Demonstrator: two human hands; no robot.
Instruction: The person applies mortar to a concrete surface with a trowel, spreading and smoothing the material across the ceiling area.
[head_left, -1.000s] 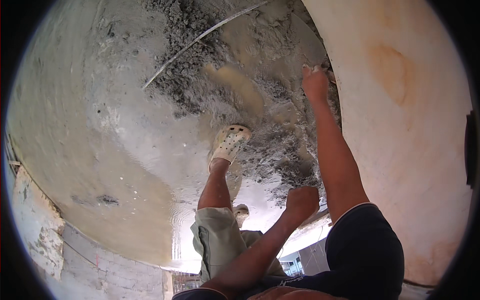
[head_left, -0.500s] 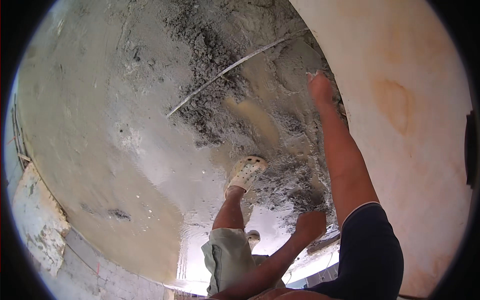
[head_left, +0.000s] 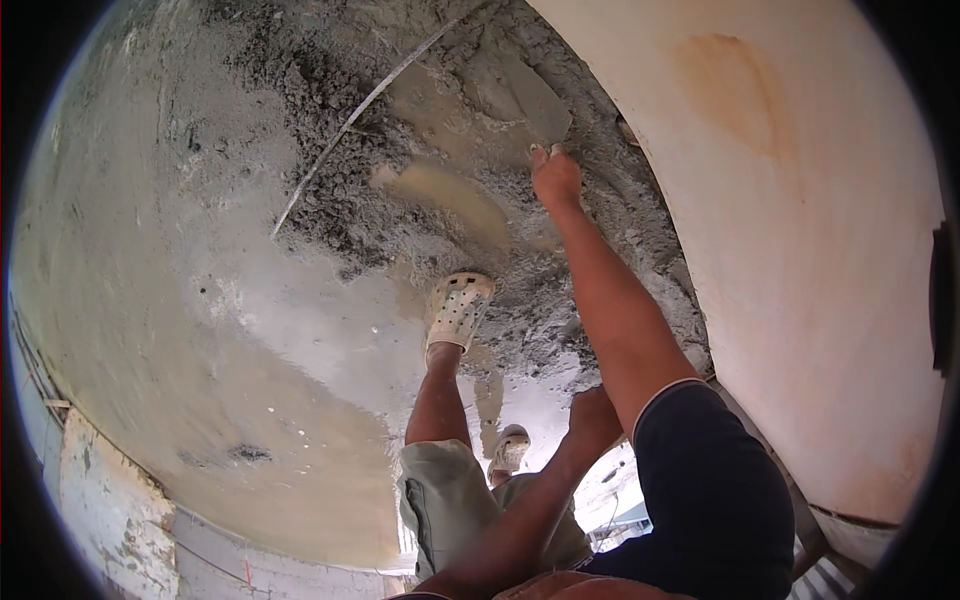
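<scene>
My right hand (head_left: 557, 178) is closed around a trowel whose flat grey blade (head_left: 543, 108) points away from me. The blade lies low over the wet mortar (head_left: 480, 90), close to the pale wall on the right. Mortar smears mark the fingertips. Nearer to me, my left hand (head_left: 592, 415) is curled into a fist, partly covered by my right arm. Whatever it may hold is hidden. It hovers beside the lumpy grey mortar, just right of my feet.
A long pale strip (head_left: 355, 118) lies across dark lumpy mortar (head_left: 300, 110). A puddle (head_left: 450, 200) sits beyond my front clog (head_left: 462, 305); my other clog (head_left: 510, 450) is farther back. The stained pale wall (head_left: 790, 250) bounds the right; a peeling wall (head_left: 105, 490) stands lower left.
The view has shifted, so the strip and mortar sit farther left. My right hand has swung away from the wall, and the trowel blade now shows clearly. My left hand remains a fist.
</scene>
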